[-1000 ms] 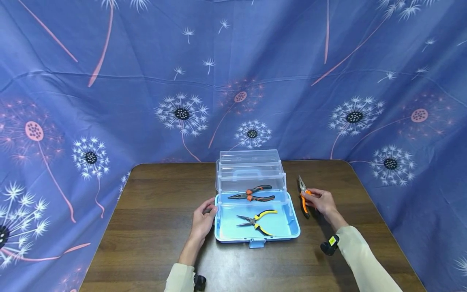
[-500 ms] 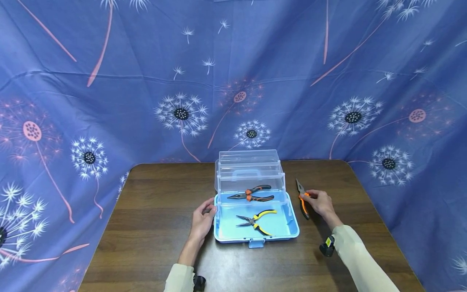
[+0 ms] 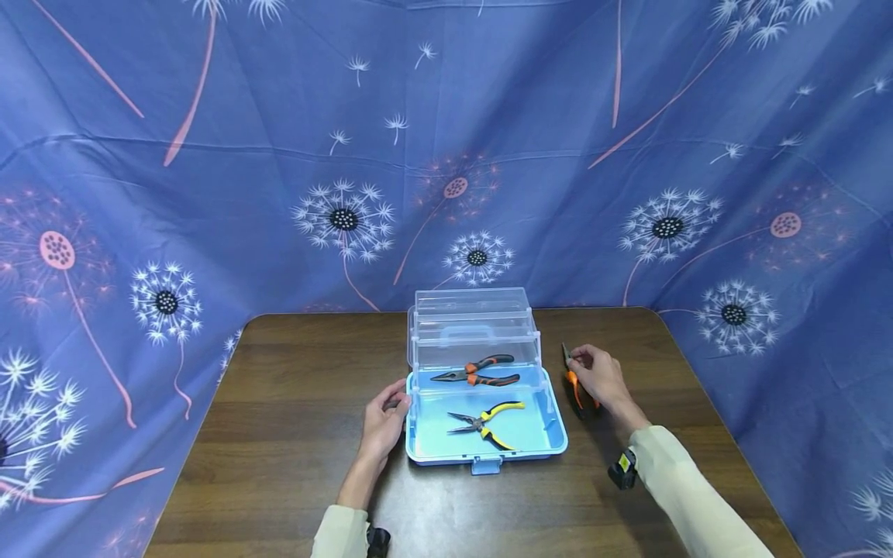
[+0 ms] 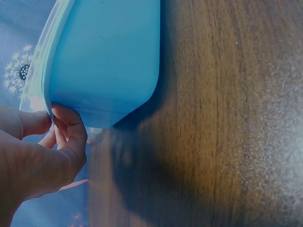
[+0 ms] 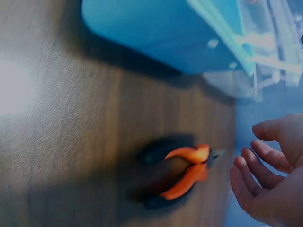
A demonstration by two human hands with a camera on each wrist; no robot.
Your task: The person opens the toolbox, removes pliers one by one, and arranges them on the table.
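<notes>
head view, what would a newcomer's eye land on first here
Probably the blue dandelion-print cloth, which fills the background behind the table. Next, the light blue box near the middle, its left rim pinched by the left hand, with spread yellow-and-black pliers on its floor. Then the bright orange-handled pliers on the wood to its right, beside the right hand.

Glare on tabletop [image 5: 85, 113], blurred orange pliers [image 5: 202, 161]
</notes>
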